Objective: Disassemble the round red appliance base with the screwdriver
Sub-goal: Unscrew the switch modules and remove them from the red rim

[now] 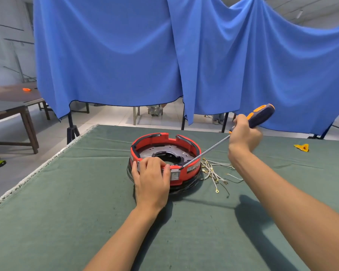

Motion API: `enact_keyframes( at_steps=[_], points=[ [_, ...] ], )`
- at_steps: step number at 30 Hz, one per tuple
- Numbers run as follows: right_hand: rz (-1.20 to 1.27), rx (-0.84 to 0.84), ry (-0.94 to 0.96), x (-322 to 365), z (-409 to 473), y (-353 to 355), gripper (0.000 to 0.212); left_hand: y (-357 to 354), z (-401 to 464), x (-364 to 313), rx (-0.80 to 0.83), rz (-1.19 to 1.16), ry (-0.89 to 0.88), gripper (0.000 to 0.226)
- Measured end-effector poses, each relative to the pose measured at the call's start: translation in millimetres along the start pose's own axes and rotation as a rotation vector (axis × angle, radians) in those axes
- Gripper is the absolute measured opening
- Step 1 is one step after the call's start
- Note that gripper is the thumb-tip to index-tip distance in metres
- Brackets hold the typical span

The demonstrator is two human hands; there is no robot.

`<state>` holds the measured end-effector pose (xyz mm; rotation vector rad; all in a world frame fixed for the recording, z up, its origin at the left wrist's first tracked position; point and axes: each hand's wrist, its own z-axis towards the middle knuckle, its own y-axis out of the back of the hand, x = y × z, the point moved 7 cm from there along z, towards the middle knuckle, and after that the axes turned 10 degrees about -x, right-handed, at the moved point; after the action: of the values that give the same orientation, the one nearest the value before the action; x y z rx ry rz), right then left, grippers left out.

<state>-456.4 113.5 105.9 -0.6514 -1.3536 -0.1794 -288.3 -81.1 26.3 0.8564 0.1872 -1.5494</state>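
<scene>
Red appliance base (184,174) sits on the green cloth table (67,212), pretty much dead centre and straight out in front of the person. It's round, open on top, with a grey metal plate (164,151) down inside and a small grey switch (174,175) on the near wall.

Left hand (152,178) is right on it: fingers curled over the near rim, thumb side toward the switch, holding the base steady. That's the closer hand by far.

Right hand (243,133) is up and off to the right of the base, wrapped around the blue-and-orange handle of the screwdriver (209,149). The shaft is the thing to watch. It runs on a long slant from that hand down and left, across the right side of the rim, with the tip landing at the near rim just above the switch, right next to the left fingertips. Can't tell if it's seated in a screw or wedged into a seam, too small.

So my guess is any push or twist travels along that slant toward the left hand, and a slip could catch the fingers.

Just right of the base lies a tangle of loose wires (213,171). Further right, well apart, there's a small yellow scrap (301,147).
</scene>
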Motion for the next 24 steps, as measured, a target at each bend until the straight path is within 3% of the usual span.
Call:
enact_keyframes(
  at_steps=[9, 17, 24],
  points=[
    [0.142, -0.205, -0.294, -55.3, 2.7, 46.1, 0.017, 3.4, -0.2, 1.0, -0.031, -0.054, -0.045, 0.009],
    [0.134, -0.26, -0.341, -73.3, 6.7, 60.7, 0.015, 1.7, -0.1, 1.9, -0.044, -0.032, -0.06, 0.009],
    [0.155, -0.306, -0.371, -86.4, -0.9, 66.6, 0.016, -0.2, -1.7, -2.2, -0.016, 0.078, -0.109, 0.022]
  ],
)
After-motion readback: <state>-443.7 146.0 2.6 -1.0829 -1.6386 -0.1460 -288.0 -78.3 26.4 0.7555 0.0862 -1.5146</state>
